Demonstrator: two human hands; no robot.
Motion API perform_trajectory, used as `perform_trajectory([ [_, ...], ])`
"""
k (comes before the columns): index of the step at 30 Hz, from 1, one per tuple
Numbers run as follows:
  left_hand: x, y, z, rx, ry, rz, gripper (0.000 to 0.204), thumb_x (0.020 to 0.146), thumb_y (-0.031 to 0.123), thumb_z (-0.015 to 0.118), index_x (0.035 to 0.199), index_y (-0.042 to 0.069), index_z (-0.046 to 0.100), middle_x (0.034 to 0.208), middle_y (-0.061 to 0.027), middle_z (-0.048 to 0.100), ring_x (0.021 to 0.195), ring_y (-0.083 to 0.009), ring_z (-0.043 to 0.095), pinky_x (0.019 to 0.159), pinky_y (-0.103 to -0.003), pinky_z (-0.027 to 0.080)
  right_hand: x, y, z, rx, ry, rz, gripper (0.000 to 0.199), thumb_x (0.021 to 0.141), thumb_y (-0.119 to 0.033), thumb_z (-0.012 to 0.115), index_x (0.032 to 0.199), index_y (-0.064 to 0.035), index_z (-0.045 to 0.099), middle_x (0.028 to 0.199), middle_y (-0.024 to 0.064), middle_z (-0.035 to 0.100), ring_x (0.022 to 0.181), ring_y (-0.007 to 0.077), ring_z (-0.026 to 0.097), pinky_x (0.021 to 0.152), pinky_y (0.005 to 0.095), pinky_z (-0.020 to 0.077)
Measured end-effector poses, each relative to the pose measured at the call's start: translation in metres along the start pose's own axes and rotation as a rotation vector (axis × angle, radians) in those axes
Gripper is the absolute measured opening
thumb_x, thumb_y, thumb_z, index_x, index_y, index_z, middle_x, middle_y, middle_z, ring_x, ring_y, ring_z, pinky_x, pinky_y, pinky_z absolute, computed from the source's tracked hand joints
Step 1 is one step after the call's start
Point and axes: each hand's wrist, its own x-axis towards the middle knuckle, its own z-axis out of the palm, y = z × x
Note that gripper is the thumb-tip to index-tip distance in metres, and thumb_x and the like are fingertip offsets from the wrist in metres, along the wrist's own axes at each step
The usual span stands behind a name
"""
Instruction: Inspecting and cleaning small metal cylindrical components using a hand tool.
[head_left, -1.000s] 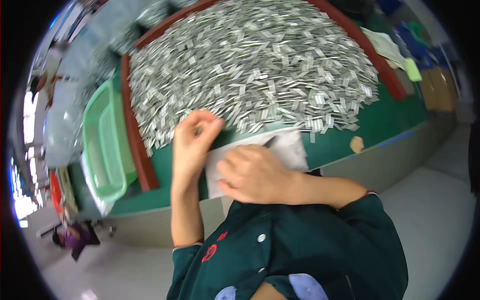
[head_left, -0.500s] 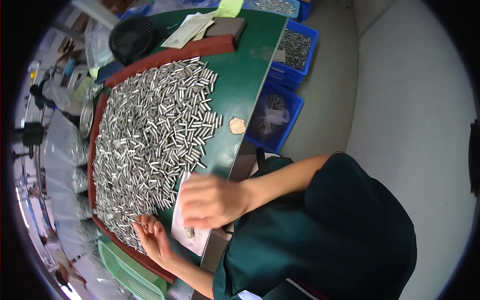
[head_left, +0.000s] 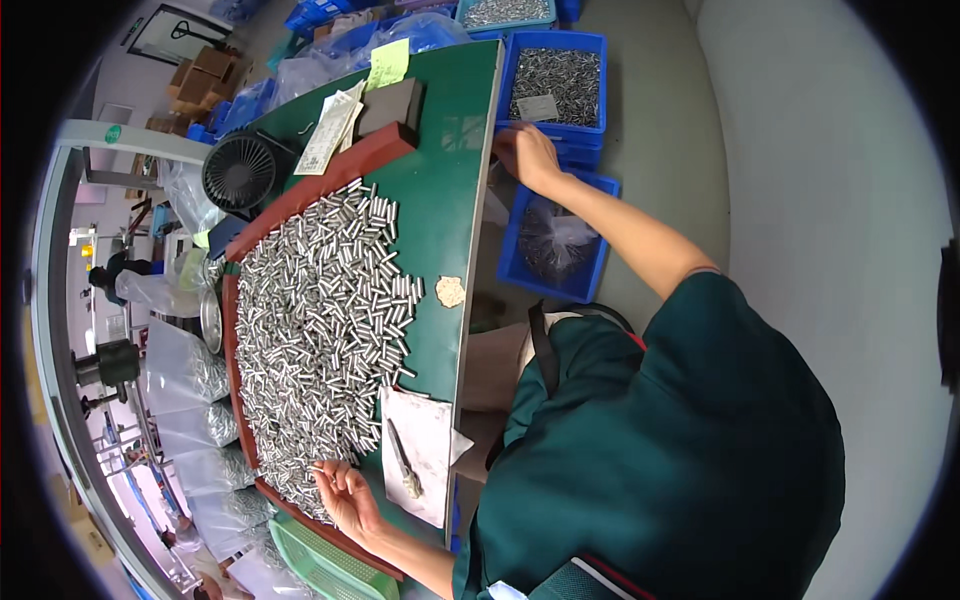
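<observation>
Many short, shiny metal pins (head_left: 320, 310) lie spread in a wide heap on the green table (head_left: 440, 200). My left hand (head_left: 348, 502) is at the heap's near-left end, thumb and fingertips pinched on one small metal pin. My right hand (head_left: 530, 158) is far off at the table's right edge, beside a blue bin of metal pieces (head_left: 556, 85). Its fingers are curled, and whatever they hold is hidden. Between the heap and my body lies a stained white cloth (head_left: 432, 425), with a slim dark tool with a wrapped end (head_left: 405, 462) on it.
Reddish-brown rails (head_left: 325, 185) border the heap. A black fan (head_left: 240, 172), papers (head_left: 330, 128) and a grey block (head_left: 390, 108) stand beyond. A tan lump (head_left: 450, 291) sits near the table edge. A lower blue bin (head_left: 510, 262) holds a plastic bag; a green basket (head_left: 325, 565) adjoins the left rail.
My right hand has swung away from above the white cloth to the table's far right edge, uncovering the cloth and tool. My left hand stays at the heap; the view has shifted.
</observation>
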Motion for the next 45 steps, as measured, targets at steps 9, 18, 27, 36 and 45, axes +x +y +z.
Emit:
perform_trajectory([
  [9, -0.008, -0.019, 0.017, 0.098, 0.101, 0.086, 0.021, 0.089, 0.007, 0.054, 0.106, -0.006, 0.051, 0.074, -0.0002, 0.043, 0.057, -0.0062, 0.031, 0.049, -0.02, 0.028, 0.048, 0.019, 0.05, -0.467, -0.336, -0.774, 0.035, 0.079, -0.026, 0.054, 0.111, -0.0126, 0.058, 0.114, 0.007, 0.059, 0.105, 0.0234, 0.055, 0.083, 0.0365, 0.0453],
  [18, -0.007, -0.019, 0.024, 0.264, 0.102, 0.093, 0.023, 0.09, 0.011, 0.052, 0.104, -0.006, 0.055, 0.078, -0.0039, 0.053, 0.057, -0.0053, 0.037, 0.049, -0.018, 0.031, 0.075, 0.042, 0.056, -0.585, -0.263, -0.91, 0.03, 0.082, -0.028, 0.052, 0.104, -0.0086, 0.06, 0.108, 0.0102, 0.061, 0.099, 0.0275, 0.057, 0.082, 0.0402, 0.0454],
  [27, -0.001, -0.018, 0.013, 0.288, 0.132, 0.119, 0.02, 0.089, 0.01, 0.053, 0.101, -0.006, 0.056, 0.079, -0.0058, 0.057, 0.056, -0.0046, 0.037, 0.047, -0.017, 0.03, 0.048, 0.047, -0.031, -0.647, -0.546, -0.215, 0.028, 0.087, -0.024, 0.049, 0.102, -0.0027, 0.058, 0.085, 0.0116, 0.063, 0.077, 0.027, 0.061, 0.067, 0.0383, 0.0473],
  [36, -0.001, -0.024, 0.008, 0.231, 0.135, 0.111, 0.018, 0.088, 0.01, 0.054, 0.099, -0.004, 0.058, 0.077, -0.0058, 0.057, 0.056, -0.0039, 0.037, 0.047, -0.017, 0.029, 0.01, -0.068, -0.204, 0.541, -0.423, 0.632, 0.027, 0.092, -0.024, 0.045, 0.102, -0.0024, 0.058, 0.059, -0.0052, 0.037, 0.053, 0.0021, 0.027, 0.046, 0.0194, 0.0168],
  [45, -0.009, -0.028, 0.002, 0.206, 0.122, 0.122, 0.018, 0.088, 0.012, 0.055, 0.098, -0.003, 0.057, 0.073, -0.0035, 0.054, 0.055, -0.0041, 0.035, 0.047, -0.017, 0.028, 0.007, -0.294, -0.093, 0.778, -1.41, -0.049, 0.024, 0.089, -0.001, 0.043, 0.111, 0.0057, 0.051, 0.063, -0.002, 0.042, 0.056, 0.0052, 0.037, 0.049, 0.02, 0.0273],
])
